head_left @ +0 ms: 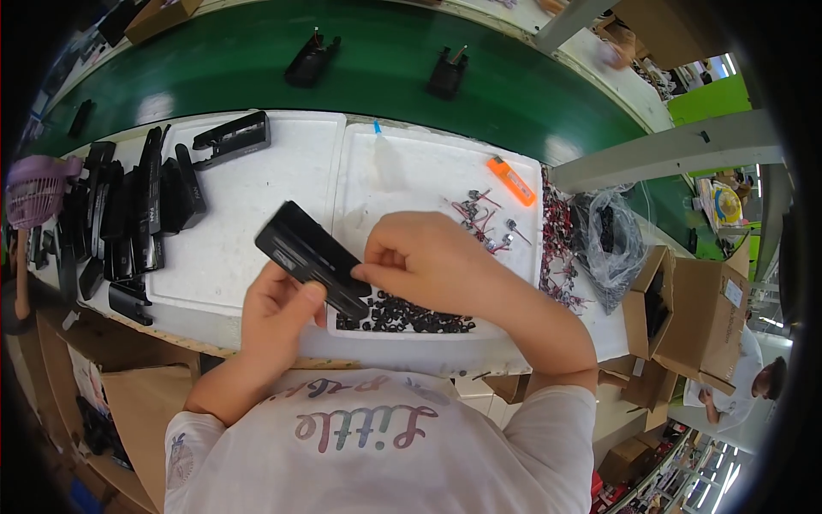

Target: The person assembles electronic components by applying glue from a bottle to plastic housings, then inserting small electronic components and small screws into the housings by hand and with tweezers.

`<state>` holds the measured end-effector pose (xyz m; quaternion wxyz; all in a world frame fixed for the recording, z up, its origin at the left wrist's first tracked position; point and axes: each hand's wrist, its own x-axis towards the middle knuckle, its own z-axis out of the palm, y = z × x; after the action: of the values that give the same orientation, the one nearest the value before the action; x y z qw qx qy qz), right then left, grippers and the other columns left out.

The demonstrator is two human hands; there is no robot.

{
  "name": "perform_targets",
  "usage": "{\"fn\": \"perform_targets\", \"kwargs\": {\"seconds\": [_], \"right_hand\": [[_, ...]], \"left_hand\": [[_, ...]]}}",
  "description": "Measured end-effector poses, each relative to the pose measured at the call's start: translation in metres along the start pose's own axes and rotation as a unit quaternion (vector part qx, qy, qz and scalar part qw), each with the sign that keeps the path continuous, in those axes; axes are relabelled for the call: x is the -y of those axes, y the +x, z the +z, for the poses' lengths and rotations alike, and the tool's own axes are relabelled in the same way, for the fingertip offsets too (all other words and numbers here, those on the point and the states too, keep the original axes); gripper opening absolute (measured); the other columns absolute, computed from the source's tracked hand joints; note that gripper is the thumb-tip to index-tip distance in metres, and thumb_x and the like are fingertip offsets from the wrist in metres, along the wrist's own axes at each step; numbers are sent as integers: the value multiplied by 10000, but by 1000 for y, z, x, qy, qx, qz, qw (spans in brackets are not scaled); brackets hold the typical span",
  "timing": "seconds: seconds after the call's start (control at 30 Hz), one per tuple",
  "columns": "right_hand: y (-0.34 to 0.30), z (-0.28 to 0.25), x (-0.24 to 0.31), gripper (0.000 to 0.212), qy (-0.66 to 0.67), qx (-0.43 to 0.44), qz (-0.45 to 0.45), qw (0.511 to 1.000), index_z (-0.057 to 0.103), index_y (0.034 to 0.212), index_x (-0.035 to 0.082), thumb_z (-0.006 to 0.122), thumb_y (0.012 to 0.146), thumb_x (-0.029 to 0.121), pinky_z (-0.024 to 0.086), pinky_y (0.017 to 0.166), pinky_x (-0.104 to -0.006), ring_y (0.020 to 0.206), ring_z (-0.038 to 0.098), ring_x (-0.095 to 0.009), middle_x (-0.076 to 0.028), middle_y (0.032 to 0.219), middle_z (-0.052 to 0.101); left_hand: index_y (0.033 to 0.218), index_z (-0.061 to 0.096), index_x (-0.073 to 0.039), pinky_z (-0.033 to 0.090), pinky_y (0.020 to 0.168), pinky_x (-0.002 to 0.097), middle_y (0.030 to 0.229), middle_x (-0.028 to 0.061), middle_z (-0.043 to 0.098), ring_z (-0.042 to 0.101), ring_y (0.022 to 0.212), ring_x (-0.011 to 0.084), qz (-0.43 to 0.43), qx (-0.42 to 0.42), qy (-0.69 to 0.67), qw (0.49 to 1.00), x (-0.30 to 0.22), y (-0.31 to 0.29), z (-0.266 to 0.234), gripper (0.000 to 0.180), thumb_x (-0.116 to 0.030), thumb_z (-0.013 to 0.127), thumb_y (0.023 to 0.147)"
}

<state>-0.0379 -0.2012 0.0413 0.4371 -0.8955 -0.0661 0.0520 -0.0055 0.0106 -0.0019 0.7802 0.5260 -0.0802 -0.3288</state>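
Observation:
My left hand [278, 307] is closed round the lower end of a long black plastic housing [301, 247], its thumb on the near side. The housing is held tilted above the white foam trays. My right hand [415, 257] is at the housing's right edge, thumb and fingers pinched together; whatever is between them is hidden. Below it, many small black plastic parts [419, 315] lie heaped along the tray's near edge. Farther right are small wired components [479, 216] with red and black leads. A translucent bottle with a blue tip [387, 158] and an orange utility knife [511, 180] lie beyond.
Black housings [141, 206] are stacked at the left, beside a purple fan [38, 188]. A green conveyor belt [377, 68] crosses the far side, carrying black assemblies [312, 58]. A clear plastic bag [610, 244] and open cardboard boxes [698, 321] stand right, near another person [741, 390].

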Motion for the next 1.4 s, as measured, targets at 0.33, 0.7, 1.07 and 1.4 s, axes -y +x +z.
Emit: {"fn": "perform_targets", "kwargs": {"seconds": [0.33,0.7,1.07,1.4], "right_hand": [[52,-21,-66,175,-489,-89,-150,855,583,829,88,631,661,93,457,673,-365,741,569,-258,-84,771,563],[-17,-23,33,170,135,-140,-80,978,616,801,70,694,674,151,386,567,-219,629,545,-79,-25,739,612],[-27,-7,40,179,194,-121,-87,970,648,804,61,714,659,141,402,528,-203,591,596,-108,-27,733,656],[-28,-5,40,161,185,-116,-100,971,638,789,57,722,662,108,405,523,-212,554,577,-127,-35,705,642]], "left_hand": [[1062,532,25,416,509,208,771,81,613,534,580,102,-43,-34,-66,996,-14,6,1,397,-325,505,876],[1069,527,25,429,523,207,824,73,623,557,615,95,-57,21,-105,993,-17,-1,3,449,-361,572,843],[1091,520,12,432,556,210,910,90,622,557,661,95,-48,69,-81,993,-23,-4,12,461,-363,594,834],[1099,515,5,436,569,217,923,87,619,558,680,99,-38,64,-85,994,-20,-5,12,446,-342,605,833]]}}
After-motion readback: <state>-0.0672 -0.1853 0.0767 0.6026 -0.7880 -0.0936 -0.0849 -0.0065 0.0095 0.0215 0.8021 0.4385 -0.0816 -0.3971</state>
